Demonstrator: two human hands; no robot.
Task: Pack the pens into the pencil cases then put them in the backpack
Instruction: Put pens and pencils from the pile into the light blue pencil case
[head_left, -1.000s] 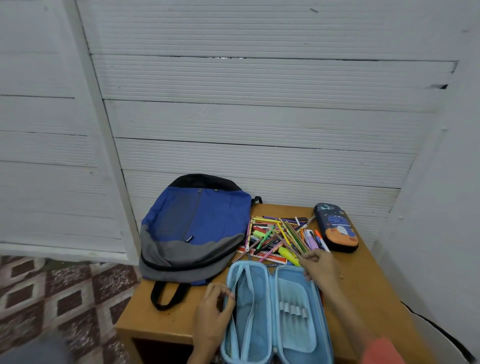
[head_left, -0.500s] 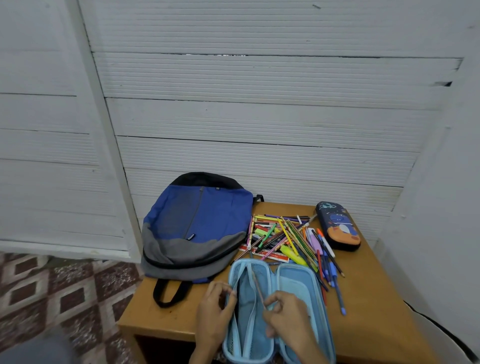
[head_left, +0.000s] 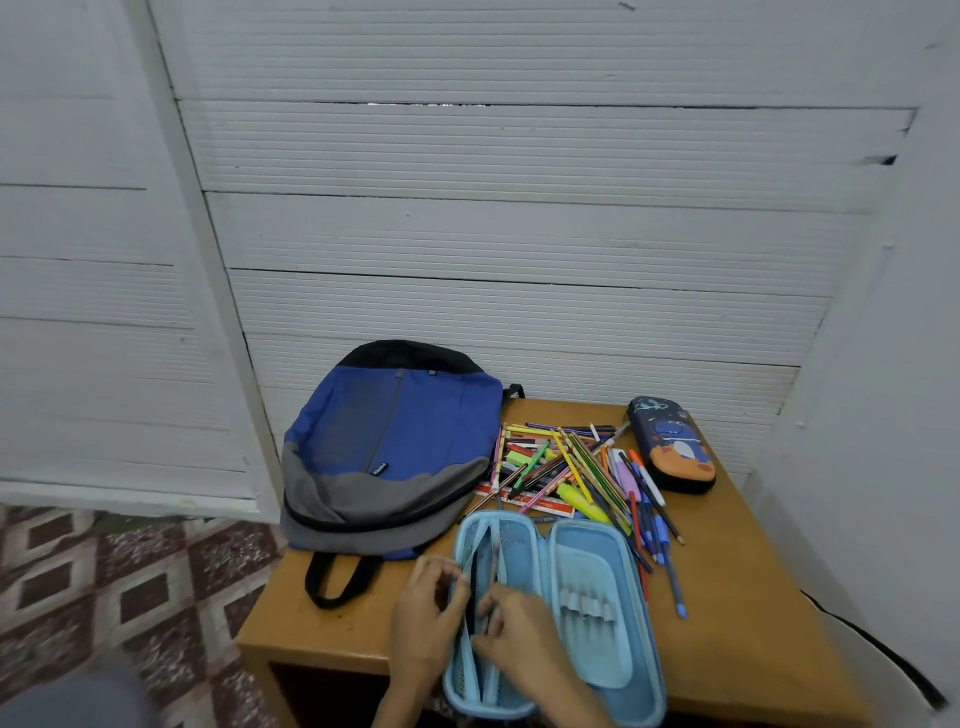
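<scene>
A light blue pencil case (head_left: 587, 613) lies open at the front of the wooden table (head_left: 737, 623). My left hand (head_left: 423, 608) pinches the edge of its left mesh pocket. My right hand (head_left: 519, 629) pinches a thin pencil (head_left: 496, 566) that slants into that pocket. A heap of coloured pens and pencils (head_left: 571, 467) lies behind the case. A dark blue pencil case (head_left: 670, 449) with a cartoon print sits zipped at the back right. The blue and grey backpack (head_left: 389, 441) lies flat at the back left.
White panelled walls close in behind and to the right of the table. A patterned tile floor (head_left: 130, 582) shows on the left. Several blue pens (head_left: 665, 551) trail off the heap toward the right of the open case.
My right hand left the heap with a pencil, crossed to the case's left half and now pushes the pencil into the mesh pocket. My left hand stays on the pocket edge.
</scene>
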